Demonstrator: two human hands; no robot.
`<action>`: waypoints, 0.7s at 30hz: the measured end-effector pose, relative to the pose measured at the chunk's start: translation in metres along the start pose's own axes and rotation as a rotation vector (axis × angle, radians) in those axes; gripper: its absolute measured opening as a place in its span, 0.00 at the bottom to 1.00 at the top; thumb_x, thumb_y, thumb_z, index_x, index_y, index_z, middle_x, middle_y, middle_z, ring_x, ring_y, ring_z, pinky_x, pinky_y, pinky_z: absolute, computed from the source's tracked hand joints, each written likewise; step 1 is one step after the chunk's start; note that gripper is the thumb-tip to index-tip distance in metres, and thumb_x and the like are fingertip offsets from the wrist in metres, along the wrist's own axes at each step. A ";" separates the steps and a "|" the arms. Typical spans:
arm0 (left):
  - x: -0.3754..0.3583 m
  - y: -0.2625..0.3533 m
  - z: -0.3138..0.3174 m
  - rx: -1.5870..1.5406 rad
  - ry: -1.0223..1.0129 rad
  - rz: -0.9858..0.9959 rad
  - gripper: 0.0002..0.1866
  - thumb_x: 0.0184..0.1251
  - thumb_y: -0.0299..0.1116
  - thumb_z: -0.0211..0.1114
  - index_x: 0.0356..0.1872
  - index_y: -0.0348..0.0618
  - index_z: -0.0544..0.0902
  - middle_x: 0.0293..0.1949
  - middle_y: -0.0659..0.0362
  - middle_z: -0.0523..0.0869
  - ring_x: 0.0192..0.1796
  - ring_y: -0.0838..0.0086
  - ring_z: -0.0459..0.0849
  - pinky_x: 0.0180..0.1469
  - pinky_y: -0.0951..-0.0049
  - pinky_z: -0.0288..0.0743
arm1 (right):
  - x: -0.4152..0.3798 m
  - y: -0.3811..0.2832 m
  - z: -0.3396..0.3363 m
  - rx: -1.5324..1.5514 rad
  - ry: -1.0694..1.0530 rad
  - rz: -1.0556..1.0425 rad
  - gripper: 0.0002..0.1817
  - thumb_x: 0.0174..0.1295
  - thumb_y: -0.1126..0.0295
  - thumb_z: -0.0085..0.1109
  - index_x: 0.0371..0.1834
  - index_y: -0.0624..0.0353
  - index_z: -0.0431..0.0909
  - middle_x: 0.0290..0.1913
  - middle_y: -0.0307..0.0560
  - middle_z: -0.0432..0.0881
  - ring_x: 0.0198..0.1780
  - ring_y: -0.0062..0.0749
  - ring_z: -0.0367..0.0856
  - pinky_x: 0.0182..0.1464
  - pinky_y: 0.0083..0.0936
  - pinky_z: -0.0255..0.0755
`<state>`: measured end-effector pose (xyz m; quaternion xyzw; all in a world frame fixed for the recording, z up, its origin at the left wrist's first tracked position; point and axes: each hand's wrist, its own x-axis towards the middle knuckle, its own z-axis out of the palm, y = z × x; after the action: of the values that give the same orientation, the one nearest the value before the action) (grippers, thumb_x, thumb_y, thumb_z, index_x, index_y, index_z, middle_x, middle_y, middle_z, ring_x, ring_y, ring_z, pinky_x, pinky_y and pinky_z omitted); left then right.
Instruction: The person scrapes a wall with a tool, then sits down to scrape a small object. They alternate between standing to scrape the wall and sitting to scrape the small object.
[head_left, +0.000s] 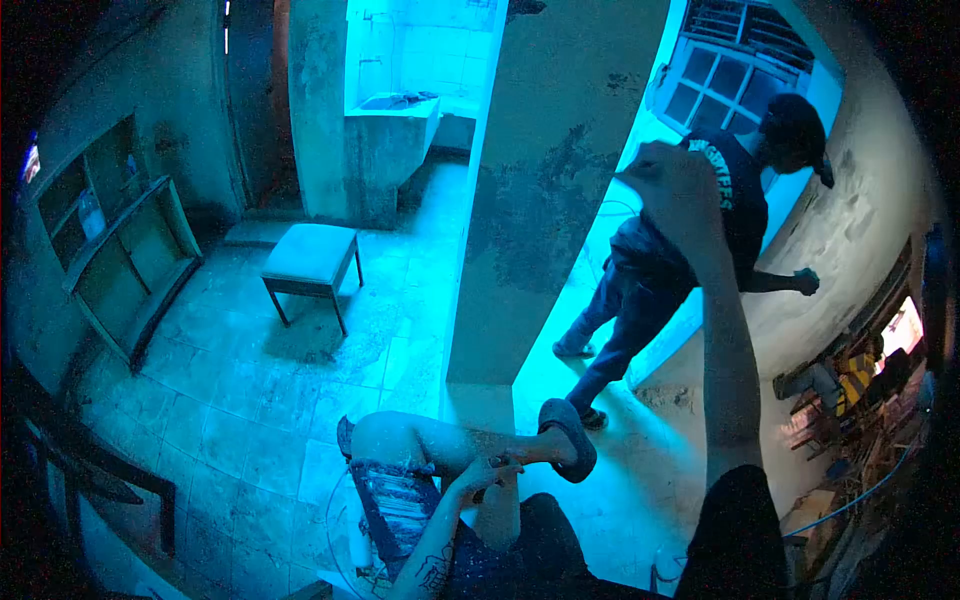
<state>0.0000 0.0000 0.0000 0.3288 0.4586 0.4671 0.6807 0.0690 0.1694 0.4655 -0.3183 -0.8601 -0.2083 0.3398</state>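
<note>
My left hand [485,472] rests by the shin of my raised, crossed leg [440,440], below the knee. Its fingers are curled, and whatever may be in them is too dark to make out. A tattoo marks the left forearm [432,568]. On the foot of the crossed leg is a dark clog-like shoe [568,441]. My right hand [675,195] is raised high in front of me, its fingers bent together towards the thumb. Anything held there is too small or hidden to name. In the view it overlaps a standing person behind it.
A person [725,200] in a dark cap and shirt stands beyond a wide pillar [565,180]. A padded stool [311,250] stands on the tiled floor. A wooden frame [135,275] leans at the left wall. A basin [390,145] is at the back; clutter [850,460] lies right.
</note>
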 end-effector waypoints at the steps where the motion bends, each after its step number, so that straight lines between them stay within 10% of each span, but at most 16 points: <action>1: 0.003 0.012 0.001 0.041 0.003 0.038 0.18 0.53 0.39 0.63 0.44 0.44 0.75 0.37 0.60 0.78 0.38 0.76 0.75 0.39 0.74 0.71 | 0.002 -0.002 -0.013 0.065 0.074 0.013 0.10 0.41 0.60 0.61 0.25 0.51 0.77 0.26 0.47 0.78 0.28 0.43 0.78 0.30 0.33 0.72; 21: -0.028 0.032 0.024 0.046 0.032 0.043 0.15 0.55 0.37 0.60 0.43 0.44 0.76 0.33 0.62 0.78 0.33 0.79 0.74 0.33 0.77 0.68 | -0.008 0.007 0.020 0.000 0.208 -0.090 0.08 0.44 0.63 0.59 0.22 0.54 0.77 0.24 0.45 0.77 0.27 0.40 0.77 0.30 0.33 0.70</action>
<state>0.0078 -0.0152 0.0458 0.3466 0.4730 0.4761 0.6553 0.0692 0.1832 0.4473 -0.2560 -0.8337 -0.2552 0.4176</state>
